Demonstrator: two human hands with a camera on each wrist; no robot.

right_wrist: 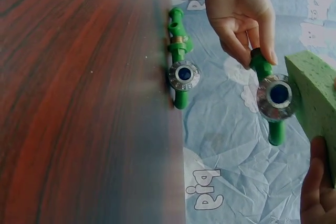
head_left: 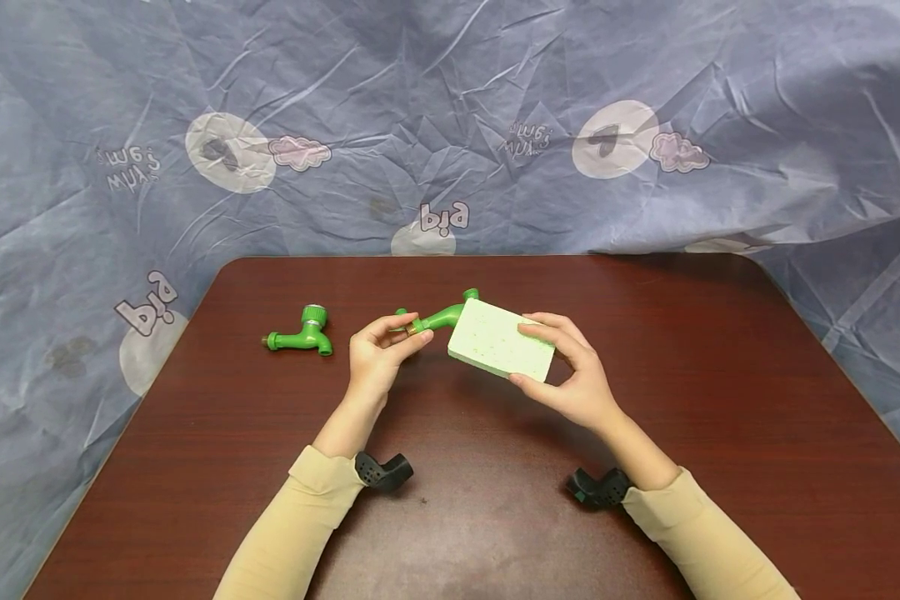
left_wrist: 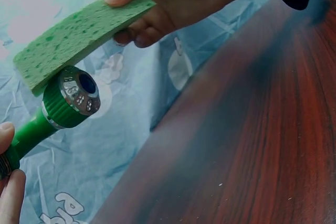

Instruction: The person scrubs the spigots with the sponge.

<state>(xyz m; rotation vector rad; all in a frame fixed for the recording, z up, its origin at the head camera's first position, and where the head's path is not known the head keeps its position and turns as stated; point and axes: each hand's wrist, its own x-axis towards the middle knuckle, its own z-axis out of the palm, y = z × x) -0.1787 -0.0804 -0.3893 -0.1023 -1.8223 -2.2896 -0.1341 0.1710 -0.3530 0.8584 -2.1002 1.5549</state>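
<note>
My left hand [head_left: 378,354] pinches a green plastic faucet [head_left: 444,317] by its threaded end, holding it above the table. The faucet's round silver-faced knob with a blue centre [left_wrist: 79,95] shows in the left wrist view. My right hand [head_left: 576,375] grips a light green sponge [head_left: 498,340] between thumb and fingers. In the left wrist view the sponge's lower face lies right at the side of the knob. From the head view the sponge hides much of the held faucet.
Another green faucet [head_left: 300,337] lies on the dark red-brown table [head_left: 480,467], left of my left hand. A further green faucet [right_wrist: 184,74], partly hidden behind the left hand in the head view, rests there too. A wrinkled blue-grey printed cloth [head_left: 390,125] hangs behind the table.
</note>
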